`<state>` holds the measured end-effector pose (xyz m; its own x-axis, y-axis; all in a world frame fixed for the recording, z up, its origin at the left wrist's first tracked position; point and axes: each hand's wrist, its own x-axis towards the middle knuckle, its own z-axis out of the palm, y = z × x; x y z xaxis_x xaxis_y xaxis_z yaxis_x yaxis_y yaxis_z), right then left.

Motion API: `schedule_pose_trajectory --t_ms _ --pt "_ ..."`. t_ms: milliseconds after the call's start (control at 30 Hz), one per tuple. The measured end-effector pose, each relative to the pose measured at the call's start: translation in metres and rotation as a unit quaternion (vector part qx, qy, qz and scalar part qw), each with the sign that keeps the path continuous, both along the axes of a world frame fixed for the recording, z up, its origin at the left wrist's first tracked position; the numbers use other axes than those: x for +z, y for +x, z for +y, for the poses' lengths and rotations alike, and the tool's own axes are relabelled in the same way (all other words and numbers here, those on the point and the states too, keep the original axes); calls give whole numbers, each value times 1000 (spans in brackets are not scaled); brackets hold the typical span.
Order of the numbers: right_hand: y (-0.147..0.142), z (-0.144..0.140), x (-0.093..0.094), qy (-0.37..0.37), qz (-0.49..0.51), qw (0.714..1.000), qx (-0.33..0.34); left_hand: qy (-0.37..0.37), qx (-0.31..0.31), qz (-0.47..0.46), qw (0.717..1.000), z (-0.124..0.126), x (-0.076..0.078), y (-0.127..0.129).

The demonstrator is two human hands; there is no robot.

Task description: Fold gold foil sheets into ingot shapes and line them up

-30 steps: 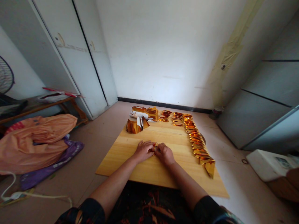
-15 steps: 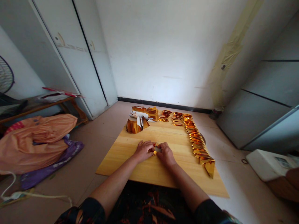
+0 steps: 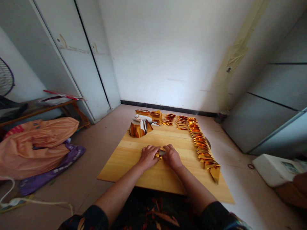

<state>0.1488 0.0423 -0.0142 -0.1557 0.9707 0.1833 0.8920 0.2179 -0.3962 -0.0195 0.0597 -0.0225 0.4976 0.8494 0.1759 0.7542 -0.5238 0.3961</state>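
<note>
A person sits on the floor before a low wooden board (image 3: pixel 144 172), both bare forearms reaching forward. The left hand (image 3: pixel 148 156) and the right hand (image 3: pixel 172 156) meet at the middle of the board, fingers curled together and pinched on a small piece of gold foil paper (image 3: pixel 160 153) that lies between them, touching the wood; only a sliver of it shows. A good deal of work appears done: a long row of folded gold pieces (image 3: pixel 202 148) runs along the board's right edge, overlapping one another, and shorter rows (image 3: pixel 176 120) lie across the far edge. Work also appears left: at the far left corner stands a stack of unfolded foil sheets (image 3: pixel 140 126), some curled upright. Well apart, on the floor to the left, lies an orange plastic bag (image 3: pixel 35 143).
</note>
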Motion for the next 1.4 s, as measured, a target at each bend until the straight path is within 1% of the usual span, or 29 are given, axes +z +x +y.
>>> schedule_pose_trajectory --t_ms 133,267,367,433,500,600,633,700,767,900,1000,1067,1200,1400 --pt "3 3 5 -41 -39 998 32 27 -9 33 999 3 2 -1" --pt "-1 0 10 -38 -90 994 48 70 -38 58 995 2 6 -3" --pt "-4 -5 13 -26 -93 994 45 96 -55 72 991 -1 12 -3" --pt "-6 -9 11 -2 -49 998 28 107 -62 74 990 -3 16 -3" --pt "-10 -14 6 26 35 999 4 107 -67 74 989 -5 19 -3" --pt "-16 -20 -4 29 157 987 0 95 -65 72 991 -7 20 -2" --pt "-18 -21 -7 24 179 984 5 90 -61 70 992 -7 19 -1" --pt "-22 -22 -9 13 185 983 15 79 -50 62 994 -8 17 0" --pt "-24 -24 -8 12 146 989 14 70 -46 56 995 -7 15 0" --pt "-28 -31 1 45 2 999 31 61 -73 69 993 0 18 -3" --pt "-27 -35 5 76 -100 990 63 66 -107 92 988 8 25 -8" --pt "-23 -33 5 79 -150 982 82 66 -124 100 985 14 28 -12" --pt "-6 -21 8 59 -214 971 94 66 -134 98 984 19 27 -18" --pt "16 1 24 44 -264 948 175 95 -110 94 985 20 22 -14"
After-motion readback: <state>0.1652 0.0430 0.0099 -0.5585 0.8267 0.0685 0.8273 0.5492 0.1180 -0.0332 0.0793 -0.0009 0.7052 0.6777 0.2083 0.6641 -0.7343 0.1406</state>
